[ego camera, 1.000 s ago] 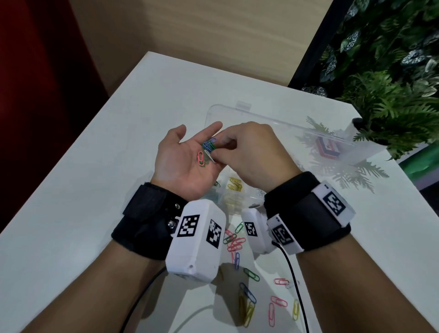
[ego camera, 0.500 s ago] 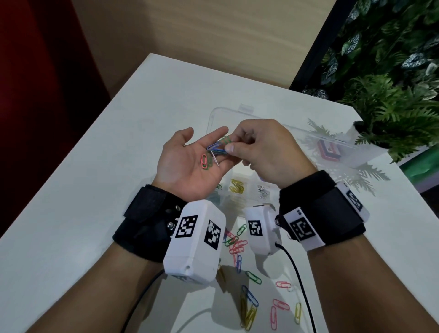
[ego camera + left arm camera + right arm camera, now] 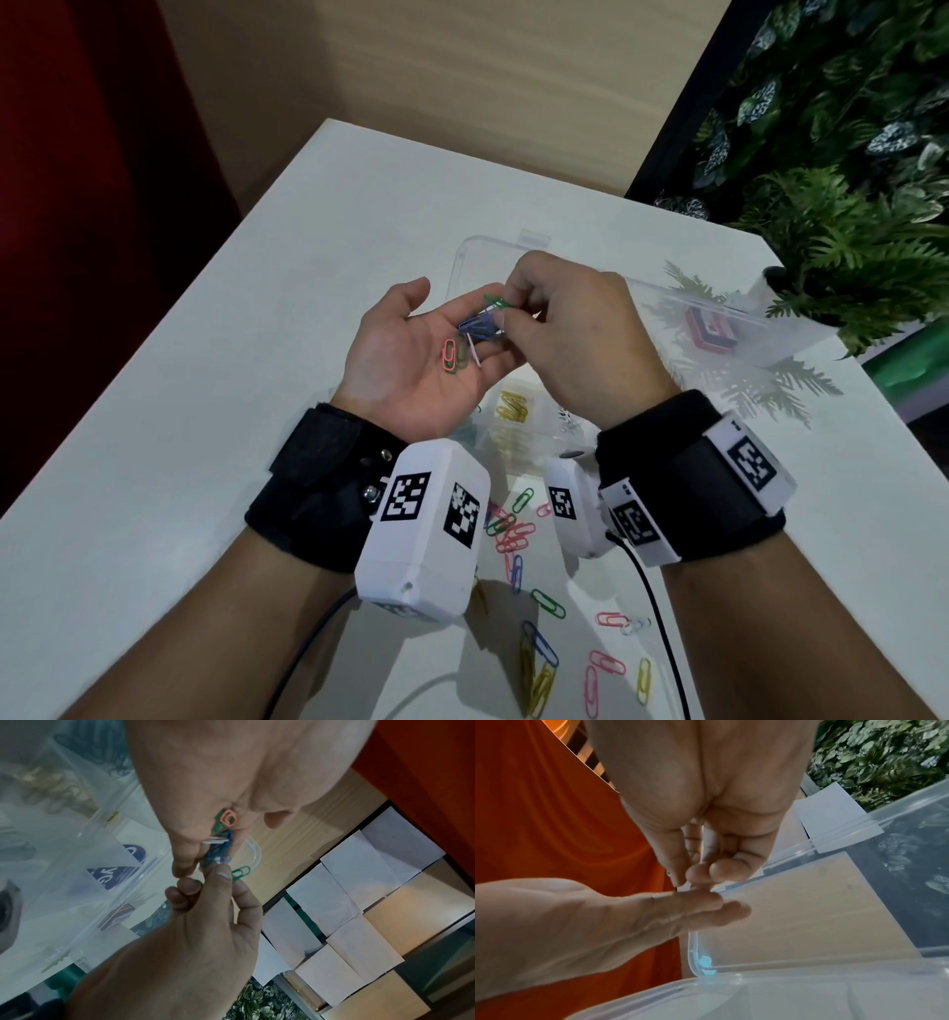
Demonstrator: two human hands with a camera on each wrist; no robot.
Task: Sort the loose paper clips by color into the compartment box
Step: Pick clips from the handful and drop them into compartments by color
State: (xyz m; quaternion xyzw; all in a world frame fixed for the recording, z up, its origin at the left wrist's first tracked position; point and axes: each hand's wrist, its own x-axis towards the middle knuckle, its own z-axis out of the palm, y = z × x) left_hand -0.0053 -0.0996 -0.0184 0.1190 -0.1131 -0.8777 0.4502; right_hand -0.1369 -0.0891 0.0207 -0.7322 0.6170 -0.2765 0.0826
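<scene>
Pointing far-left: green paper clip (image 3: 496,301)

- Left hand (image 3: 411,360) palm up above table (image 3: 205,411), left of right hand (image 3: 575,329)
- Few clips (image 3: 464,342) on left palm and fingers
- Right hand fingertips meet left fingers, pinching one clip (image 3: 495,302) just above the rest
- Box (image 3: 518,426) on table under both hands; its lid (image 3: 729,318) stands open behind
- Loose clips (image 3: 544,616) on table near the person, between the wrists
- Plant (image 3: 847,246) far right, beyond the lid
</scene>
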